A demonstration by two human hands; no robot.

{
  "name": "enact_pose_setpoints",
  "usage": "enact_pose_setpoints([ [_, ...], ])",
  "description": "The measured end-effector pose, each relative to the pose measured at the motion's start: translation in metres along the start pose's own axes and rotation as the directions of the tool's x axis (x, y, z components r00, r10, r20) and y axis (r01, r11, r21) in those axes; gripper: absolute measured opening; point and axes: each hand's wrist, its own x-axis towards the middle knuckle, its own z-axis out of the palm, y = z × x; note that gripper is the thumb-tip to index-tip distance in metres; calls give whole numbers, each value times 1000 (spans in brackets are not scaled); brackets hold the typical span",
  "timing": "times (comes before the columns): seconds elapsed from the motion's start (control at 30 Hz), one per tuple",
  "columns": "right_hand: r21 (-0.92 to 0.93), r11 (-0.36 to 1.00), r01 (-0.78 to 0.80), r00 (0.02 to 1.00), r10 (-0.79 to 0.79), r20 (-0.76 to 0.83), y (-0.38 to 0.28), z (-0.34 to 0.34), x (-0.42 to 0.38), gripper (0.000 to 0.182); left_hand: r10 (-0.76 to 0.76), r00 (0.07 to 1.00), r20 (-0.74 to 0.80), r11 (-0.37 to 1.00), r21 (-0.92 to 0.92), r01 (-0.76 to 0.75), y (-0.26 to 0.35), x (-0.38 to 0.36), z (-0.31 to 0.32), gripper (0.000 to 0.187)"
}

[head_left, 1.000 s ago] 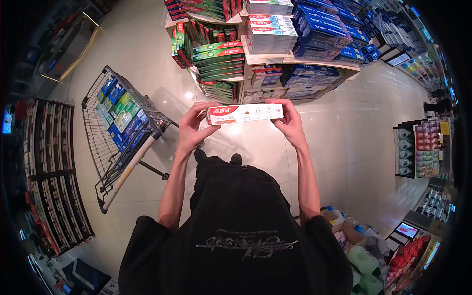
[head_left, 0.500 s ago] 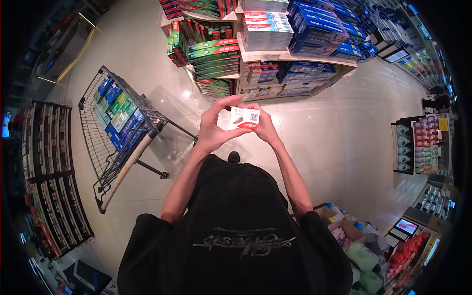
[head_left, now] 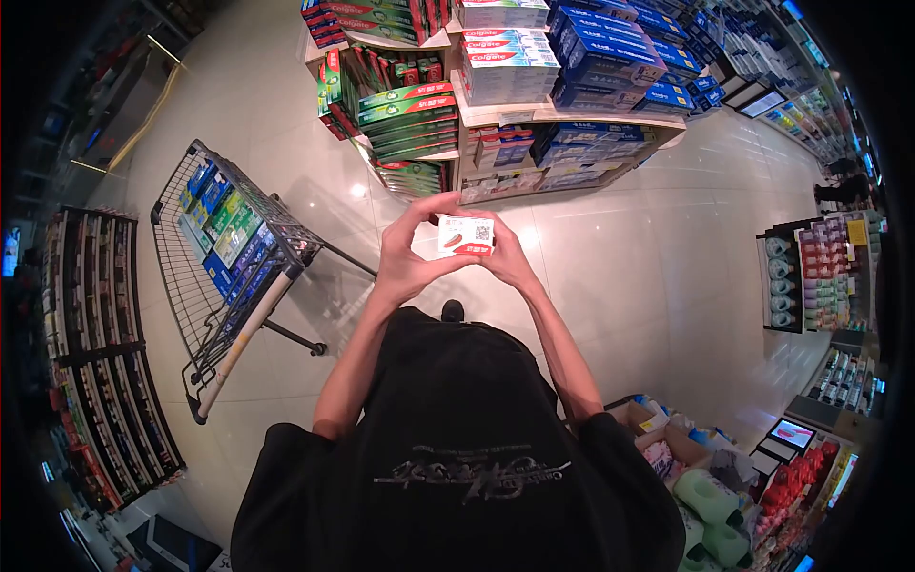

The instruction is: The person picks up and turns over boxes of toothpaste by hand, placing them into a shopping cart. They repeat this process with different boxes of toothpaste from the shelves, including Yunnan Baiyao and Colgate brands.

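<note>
A small white box (head_left: 466, 235) with a red lower edge, a printed code and a red picture is held up in front of my body. My left hand (head_left: 412, 250) grips it from the left, fingers curled over the top and thumb under it. On the other side, my right hand (head_left: 507, 250) closes round the right end of the same box. Beyond both hands stands a shelf display (head_left: 505, 112) with stacked Colgate boxes (head_left: 508, 65), green and red boxes (head_left: 410, 119) and blue boxes (head_left: 607, 52).
A wire shopping cart (head_left: 250, 334) holding blue and green boxes stands on the left. Product shelves (head_left: 95, 286) line the far left. Bottles fill a rack (head_left: 820, 272) at the right, and green bottles (head_left: 710, 498) lie at lower right.
Both hands and the box have shifted slightly left and down in the view. The box's face is tilted a little differently. The shelf display also appears slightly further left and lower.
</note>
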Motion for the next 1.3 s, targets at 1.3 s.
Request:
enact_pose_setpoints([
  [1.3, 24, 997, -72, 994, 73, -77, -64, 4, -16, 46, -558, 773, 303, 763, -179, 621, -48, -96, -2, 44],
])
